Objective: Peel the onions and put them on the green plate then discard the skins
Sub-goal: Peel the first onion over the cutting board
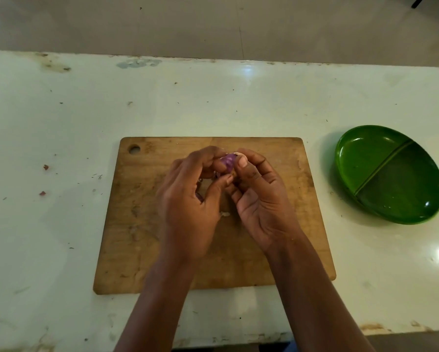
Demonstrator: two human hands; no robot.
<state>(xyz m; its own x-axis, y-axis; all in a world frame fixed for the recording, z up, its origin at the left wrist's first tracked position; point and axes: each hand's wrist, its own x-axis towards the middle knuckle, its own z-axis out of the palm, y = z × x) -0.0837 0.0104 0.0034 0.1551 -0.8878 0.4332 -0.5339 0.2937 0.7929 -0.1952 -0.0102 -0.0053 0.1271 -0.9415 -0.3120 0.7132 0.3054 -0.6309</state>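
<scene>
A small purple onion [228,160] is held between the fingertips of both hands above the wooden cutting board [137,224]. My left hand [190,207] curls around it from the left, thumb against its underside. My right hand [259,199] grips it from the right, thumb pressed on its top. Most of the onion is hidden by the fingers. A pale scrap of skin [225,214] lies on the board under the hands. The green plate [388,174], oval with a divider, sits to the right of the board with nothing in it.
The board lies on a worn white table [60,123] with small specks and two reddish skin bits [45,167] at the left. The table's far edge meets a tiled floor; its near edge is just below my forearms.
</scene>
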